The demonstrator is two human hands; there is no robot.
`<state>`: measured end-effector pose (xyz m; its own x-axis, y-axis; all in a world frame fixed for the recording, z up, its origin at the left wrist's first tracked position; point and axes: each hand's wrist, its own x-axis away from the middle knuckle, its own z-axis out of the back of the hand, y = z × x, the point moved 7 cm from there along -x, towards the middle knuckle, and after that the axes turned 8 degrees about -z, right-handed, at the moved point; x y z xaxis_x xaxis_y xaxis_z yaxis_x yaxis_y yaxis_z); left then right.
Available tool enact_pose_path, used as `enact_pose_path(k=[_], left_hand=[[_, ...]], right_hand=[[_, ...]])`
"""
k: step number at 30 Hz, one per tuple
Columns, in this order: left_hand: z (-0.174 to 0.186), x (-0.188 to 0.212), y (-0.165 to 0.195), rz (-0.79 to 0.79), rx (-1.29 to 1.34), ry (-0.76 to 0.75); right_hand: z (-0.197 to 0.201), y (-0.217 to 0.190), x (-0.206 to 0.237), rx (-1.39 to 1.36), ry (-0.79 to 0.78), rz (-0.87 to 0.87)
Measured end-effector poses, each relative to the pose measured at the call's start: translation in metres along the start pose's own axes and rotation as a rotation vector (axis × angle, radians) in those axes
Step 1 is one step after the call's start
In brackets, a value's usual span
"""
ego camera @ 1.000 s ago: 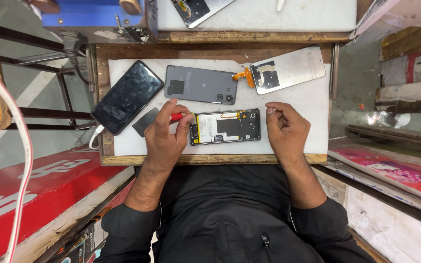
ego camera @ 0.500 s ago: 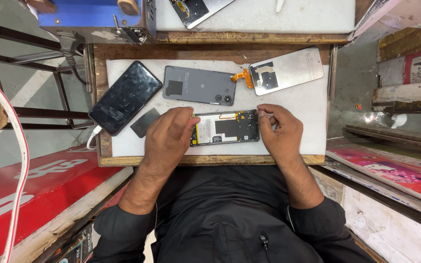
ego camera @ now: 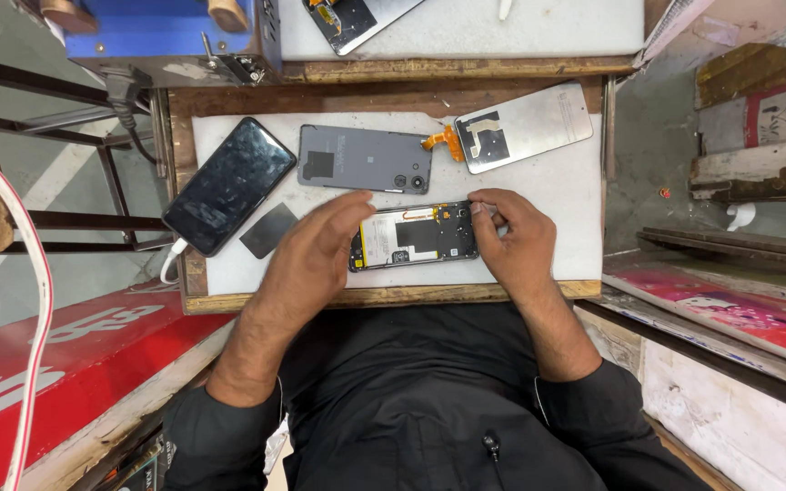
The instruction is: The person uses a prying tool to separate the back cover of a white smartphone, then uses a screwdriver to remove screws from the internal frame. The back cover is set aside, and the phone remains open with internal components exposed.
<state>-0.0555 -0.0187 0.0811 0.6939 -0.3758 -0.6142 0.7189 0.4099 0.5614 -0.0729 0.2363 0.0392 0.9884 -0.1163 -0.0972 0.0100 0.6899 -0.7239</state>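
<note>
An opened phone (ego camera: 414, 236) lies on the bench (ego camera: 557, 173), insides up. The left hand (ego camera: 313, 255), fingers loosely spread, covers its left end. The right hand (ego camera: 513, 238) pinches its upper right corner.

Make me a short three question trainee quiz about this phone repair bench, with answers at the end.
1. True or false: the opened phone lies between the left hand and right hand.
2. Which lies furthest left on the white mat? A) grey back cover B) black phone C) detached screen panel
3. What colour is the flex cable at the screen panel's end?

Key: 1 true. 2 B. 3 orange.
</note>
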Motion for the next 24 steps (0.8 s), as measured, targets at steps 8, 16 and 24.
enact_pose_path(k=[8, 16, 24], left_hand=[[0.000, 0.003, -0.010, 0.111, -0.216, -0.066], [0.005, 0.002, -0.015, 0.131, -0.202, -0.052], [0.015, -0.006, -0.011, 0.113, -0.180, -0.011]], right_hand=[[0.002, -0.016, -0.002, 0.008, -0.007, 0.072], [0.003, -0.014, -0.001, -0.016, -0.020, 0.032], [0.004, -0.015, -0.003, 0.005, -0.026, 0.015]])
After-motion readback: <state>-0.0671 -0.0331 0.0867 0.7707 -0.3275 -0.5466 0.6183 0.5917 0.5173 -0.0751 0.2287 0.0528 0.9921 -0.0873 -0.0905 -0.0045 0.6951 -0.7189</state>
